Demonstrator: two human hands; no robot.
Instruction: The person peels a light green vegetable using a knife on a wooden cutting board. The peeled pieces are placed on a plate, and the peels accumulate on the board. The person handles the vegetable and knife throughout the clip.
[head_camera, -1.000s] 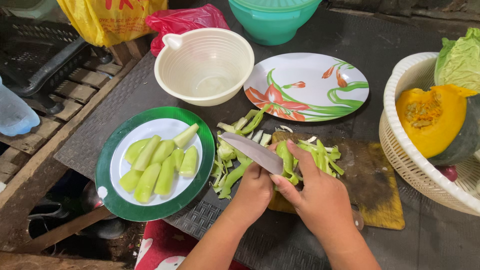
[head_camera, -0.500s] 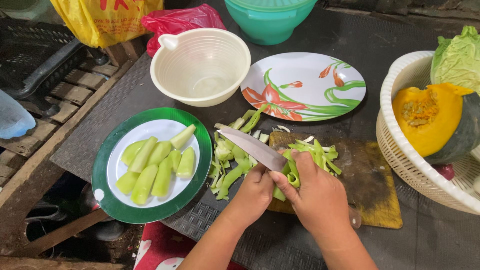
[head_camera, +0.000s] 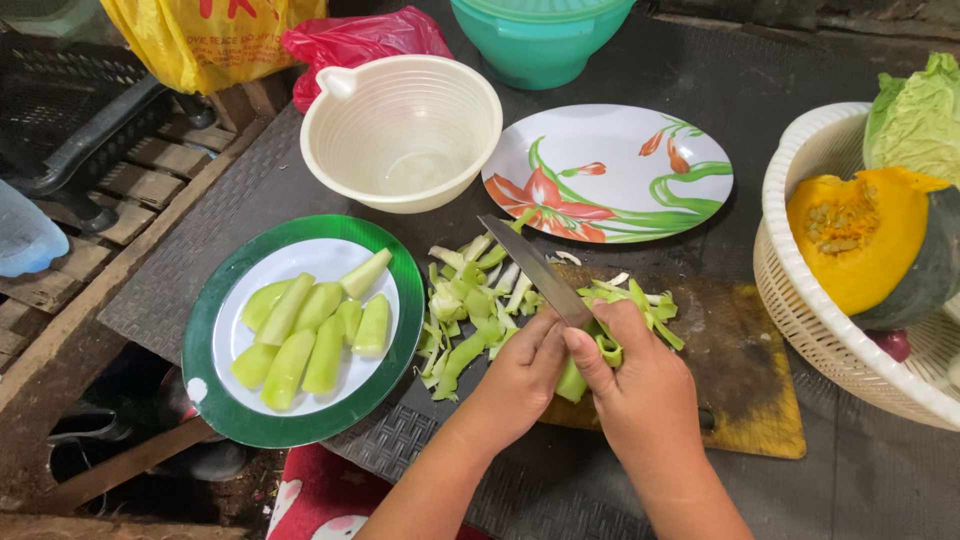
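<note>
Knife (head_camera: 535, 272) now tilted steeper — right hand (head_camera: 640, 395) closed around it, left hand (head_camera: 515, 385) (fingers curled) gripping green vegetable piece (head_camera: 572, 378).

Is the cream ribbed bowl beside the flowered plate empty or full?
Empty. The cream ribbed bowl stands upright and only its bare ribbed inside shows; the cut green pieces lie on the green-rimmed plate.

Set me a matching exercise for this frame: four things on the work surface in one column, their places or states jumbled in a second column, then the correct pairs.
Things:
1. knife
2. peeled green wedges
3. cut pumpkin
4. cream ribbed bowl

Places or states:
A. in the white basket
B. on the green-rimmed plate
C. empty, beside the floral plate
D. held in the right hand

Pairs: 1-D, 2-B, 3-A, 4-C
</note>
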